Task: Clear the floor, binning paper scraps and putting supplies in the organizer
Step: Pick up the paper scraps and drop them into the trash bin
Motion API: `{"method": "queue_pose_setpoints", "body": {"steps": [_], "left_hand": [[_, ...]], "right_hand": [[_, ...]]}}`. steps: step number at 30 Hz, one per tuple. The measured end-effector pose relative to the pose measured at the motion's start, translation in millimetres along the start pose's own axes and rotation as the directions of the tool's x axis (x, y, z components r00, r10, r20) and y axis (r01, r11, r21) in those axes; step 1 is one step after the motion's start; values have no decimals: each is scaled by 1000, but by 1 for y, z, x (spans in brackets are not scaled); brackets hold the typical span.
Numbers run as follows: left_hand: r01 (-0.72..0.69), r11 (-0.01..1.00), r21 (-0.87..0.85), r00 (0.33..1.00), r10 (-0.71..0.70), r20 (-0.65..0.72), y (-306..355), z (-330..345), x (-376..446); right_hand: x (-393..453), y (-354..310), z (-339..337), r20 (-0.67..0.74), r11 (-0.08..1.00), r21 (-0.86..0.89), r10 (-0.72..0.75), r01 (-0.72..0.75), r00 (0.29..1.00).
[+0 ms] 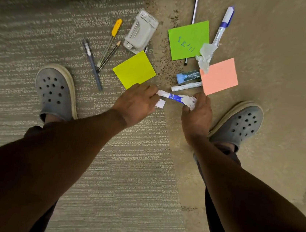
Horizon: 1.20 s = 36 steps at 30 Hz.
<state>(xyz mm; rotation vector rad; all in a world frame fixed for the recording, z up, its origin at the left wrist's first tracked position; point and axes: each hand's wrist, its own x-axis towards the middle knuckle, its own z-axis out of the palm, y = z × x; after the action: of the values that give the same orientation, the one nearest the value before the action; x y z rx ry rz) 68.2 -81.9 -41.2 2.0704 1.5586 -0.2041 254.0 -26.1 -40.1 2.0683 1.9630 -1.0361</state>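
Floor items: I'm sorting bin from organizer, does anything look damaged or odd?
Yes: a crumpled paper scrap lies across the green sticky note and pink sticky note; another crumpled scrap sits in the right hand.

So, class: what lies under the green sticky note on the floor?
A thin white rod passes beneath the green sticky note, showing above its top edge and below its bottom edge. The stretch between is covered; anything else beneath cannot be seen.
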Motion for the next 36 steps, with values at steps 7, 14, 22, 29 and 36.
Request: {"method": "queue_pose_setpoints", "body": {"steps": [7,14,22,29,36], "left_hand": [[-4,999,41,985,-3,174,19,19,10],[63,998,-13,967,-58,247,28,25,11],[175,983,-50,957,-158,242,51,22,28],[173,977,-125,965,-143,219,54,19,33],[355,777,-520,914,-406,18,40,-15,9]], "right_hand": [[-9,1,0,-18,999,43,-27,27,999],[23,-20,-19,-129,988,150,-26,45,991],[93,-42,-33,134,975,-195,-78,104,988],[109,-51,-33,91,932,-339,-104,129,990],[79,-45,-47,20,998,25,-58,57,998]]}}
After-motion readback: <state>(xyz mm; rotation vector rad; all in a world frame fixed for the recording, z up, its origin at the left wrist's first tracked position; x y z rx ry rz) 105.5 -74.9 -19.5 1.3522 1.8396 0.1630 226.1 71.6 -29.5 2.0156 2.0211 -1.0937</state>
